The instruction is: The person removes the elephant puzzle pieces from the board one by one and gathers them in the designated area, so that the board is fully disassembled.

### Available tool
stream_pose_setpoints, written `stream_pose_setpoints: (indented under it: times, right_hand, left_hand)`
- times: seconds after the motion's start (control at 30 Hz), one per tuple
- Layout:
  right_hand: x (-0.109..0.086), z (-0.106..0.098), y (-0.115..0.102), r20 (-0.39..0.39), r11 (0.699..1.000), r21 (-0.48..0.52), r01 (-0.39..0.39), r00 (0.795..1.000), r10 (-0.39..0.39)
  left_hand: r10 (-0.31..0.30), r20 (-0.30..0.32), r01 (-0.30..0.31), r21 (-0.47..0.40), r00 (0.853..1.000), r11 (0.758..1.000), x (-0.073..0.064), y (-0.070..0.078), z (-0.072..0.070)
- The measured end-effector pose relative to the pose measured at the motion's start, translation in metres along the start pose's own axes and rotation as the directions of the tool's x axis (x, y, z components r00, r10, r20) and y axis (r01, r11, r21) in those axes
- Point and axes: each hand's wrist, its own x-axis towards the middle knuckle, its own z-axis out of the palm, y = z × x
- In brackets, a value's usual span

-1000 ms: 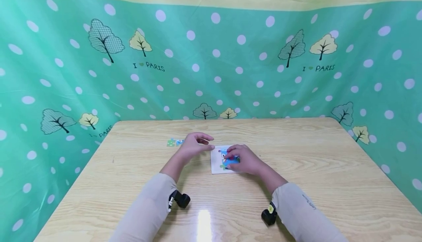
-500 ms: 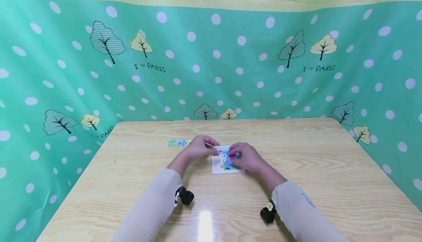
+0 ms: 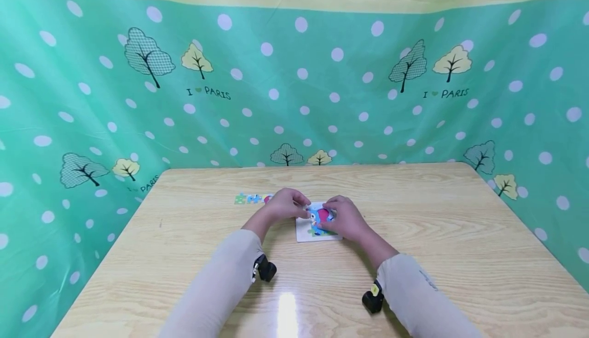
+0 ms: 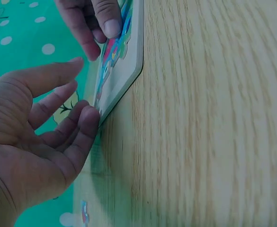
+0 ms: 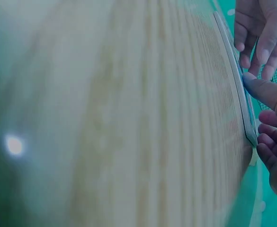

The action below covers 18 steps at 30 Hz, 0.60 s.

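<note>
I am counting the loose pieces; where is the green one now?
In the head view, the green puzzle piece lies on the wooden table left of the left hand, at the left end of a row, beside a blue-and-white piece.

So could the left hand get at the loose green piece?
Probably yes: the left hand appears to hold nothing, and only flat pieces lie between it and the green piece.

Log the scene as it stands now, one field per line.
surface: wooden table
board: puzzle board, coloured pieces on it
left hand: at board's far left corner, contact unclear
right hand: over board's right side, thumb at the pieces
loose pieces: three visible, left of board, one partly hidden
</note>
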Motion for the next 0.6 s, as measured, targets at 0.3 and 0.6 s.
stream_pose_setpoints:
  times: [0.3, 0.6]
  right_hand:
    - [0.0004, 0.0001, -0.0001, 0.015, 1.000, 0.001, -0.016, 1.000, 0.016]
    - [-0.0006, -0.0013, -0.0027, 0.028, 1.000, 0.009, 0.012, 1.000, -0.013]
  left_hand:
    - [-0.014, -0.036, 0.018, 0.096, 0.999, 0.995, 0.0041, 0.0014, 0.0034]
    - [-0.018, -0.060, 0.027, 0.154, 0.998, 0.988, 0.0047, 0.0012, 0.0064]
